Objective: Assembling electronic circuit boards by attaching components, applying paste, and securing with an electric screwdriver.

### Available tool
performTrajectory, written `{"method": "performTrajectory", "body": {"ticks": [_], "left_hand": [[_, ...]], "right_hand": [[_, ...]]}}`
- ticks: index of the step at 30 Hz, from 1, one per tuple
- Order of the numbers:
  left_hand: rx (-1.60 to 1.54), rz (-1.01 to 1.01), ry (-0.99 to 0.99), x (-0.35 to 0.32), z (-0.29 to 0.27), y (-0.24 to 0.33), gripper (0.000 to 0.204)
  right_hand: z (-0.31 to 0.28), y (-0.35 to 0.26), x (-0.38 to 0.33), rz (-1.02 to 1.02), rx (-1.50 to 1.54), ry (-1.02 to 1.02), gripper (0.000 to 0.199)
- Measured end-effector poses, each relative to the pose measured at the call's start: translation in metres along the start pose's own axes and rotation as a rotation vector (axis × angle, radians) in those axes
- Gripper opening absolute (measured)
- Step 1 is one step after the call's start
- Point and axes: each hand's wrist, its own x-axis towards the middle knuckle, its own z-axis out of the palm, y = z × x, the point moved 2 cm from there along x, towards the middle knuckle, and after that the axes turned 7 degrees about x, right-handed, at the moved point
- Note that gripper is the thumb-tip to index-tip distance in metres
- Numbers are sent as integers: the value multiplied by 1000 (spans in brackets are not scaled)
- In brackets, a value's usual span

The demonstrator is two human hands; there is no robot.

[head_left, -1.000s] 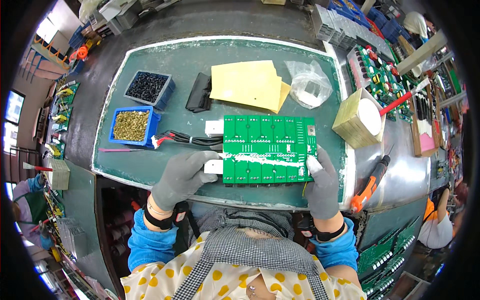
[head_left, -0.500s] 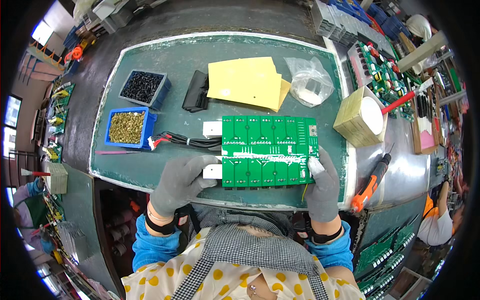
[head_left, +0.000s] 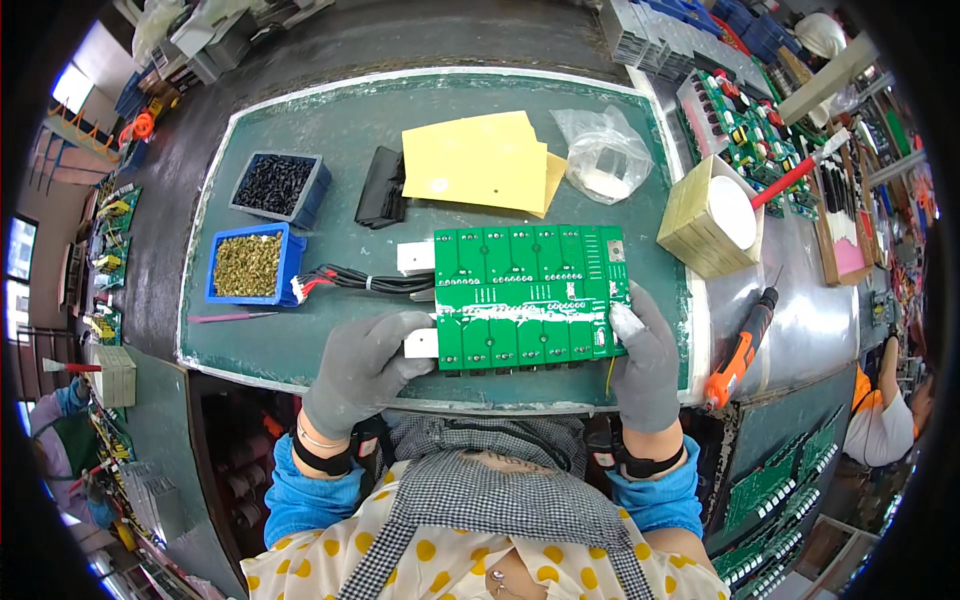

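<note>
A large green circuit board (head_left: 530,298) lies between my gloved hands at the near part of the table, its soldered underside facing up. White tabs (head_left: 421,343) stick out from its left edge. My left hand (head_left: 368,362) closes on the near left corner, fingers by the lower tab and partly hidden under it. My right hand (head_left: 645,360) grips the right edge, thumb on top and the other fingers hidden. A bundle of black and red wires (head_left: 365,281) with a white connector runs out from the board's left side.
Left are a blue bin of brass-coloured parts (head_left: 298,268), a bin of black parts (head_left: 318,185) and a purple stick (head_left: 235,317). Beyond the board lie black sheets (head_left: 380,190), yellow sheets (head_left: 470,165) and a plastic bag (head_left: 615,150). Right are a brush container (head_left: 690,220) and an orange screwdriver (head_left: 738,362).
The board tilts slightly, its right end turned a little away from me. Both hands keep their hold. The whole view has shifted slightly.
</note>
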Motion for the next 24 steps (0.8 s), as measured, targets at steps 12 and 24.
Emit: {"method": "performTrajectory", "body": {"ticks": [12, 24], "left_hand": [[-10, -64, -5, -3, -1, -6, 39], [-49, -43, 23, -5, -1, -1, 43]], "right_hand": [[3, -3, -1, 38, 89, 8, 47], [4, -1, -3, 20, 78, -2, 44]]}}
